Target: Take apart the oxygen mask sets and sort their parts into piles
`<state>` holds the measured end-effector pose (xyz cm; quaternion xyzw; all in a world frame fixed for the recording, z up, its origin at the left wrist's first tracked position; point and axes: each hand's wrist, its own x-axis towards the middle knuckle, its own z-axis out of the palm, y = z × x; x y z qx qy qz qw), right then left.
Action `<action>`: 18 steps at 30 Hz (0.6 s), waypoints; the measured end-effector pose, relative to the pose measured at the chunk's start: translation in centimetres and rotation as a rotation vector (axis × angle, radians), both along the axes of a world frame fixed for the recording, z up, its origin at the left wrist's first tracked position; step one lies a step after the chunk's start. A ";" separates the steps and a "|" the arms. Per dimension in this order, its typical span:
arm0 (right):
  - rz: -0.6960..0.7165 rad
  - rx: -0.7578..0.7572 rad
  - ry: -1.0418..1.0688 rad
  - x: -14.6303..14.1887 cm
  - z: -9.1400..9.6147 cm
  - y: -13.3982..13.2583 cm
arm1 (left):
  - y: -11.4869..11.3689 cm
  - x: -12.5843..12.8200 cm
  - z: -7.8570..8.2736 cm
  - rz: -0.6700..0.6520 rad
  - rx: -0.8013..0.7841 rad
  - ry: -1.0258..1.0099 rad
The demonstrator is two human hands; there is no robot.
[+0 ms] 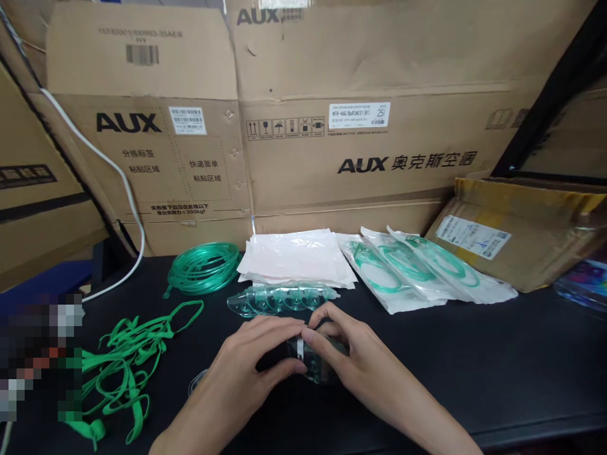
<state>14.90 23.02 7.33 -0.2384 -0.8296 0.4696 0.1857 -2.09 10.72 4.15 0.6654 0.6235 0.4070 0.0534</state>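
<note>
A clear, greenish plastic face mask [313, 368] lies low over the table between my hands, with a light nose strip [300, 349] across it. My left hand [246, 354] grips its left side, thumb below and fingers above. From the right, my right hand [348, 344] pinches the mask's top edge by the strip, thumb against bent index finger. My fingers cover much of the mask. Just beyond them lies a row of several nested clear green masks [279, 300]. Part of a clear curved piece [196, 381] shows by my left wrist.
A coil of green tubing [203, 268], white pouches [294, 253] and bagged green tubing [379, 268] line the back. Tangled green straps [126, 360] lie left. A taped carton [535, 234] stands right, tall cardboard [294, 164] behind. A white cable [130, 189] hangs left.
</note>
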 end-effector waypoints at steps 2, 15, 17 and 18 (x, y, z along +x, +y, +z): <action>0.024 -0.001 -0.011 0.3 0.2 0.0 | -0.2 -0.3 0.2 -0.003 -0.015 0.014; 0.094 0.060 -0.066 1.0 -0.3 0.7 | -0.5 -0.8 0.8 0.024 -0.034 0.003; 0.089 0.058 -0.070 0.9 -0.1 0.7 | -0.5 -1.0 0.7 -0.005 -0.019 0.027; 0.093 0.056 -0.074 0.9 0.0 0.7 | -0.5 -1.1 0.7 -0.020 -0.013 0.036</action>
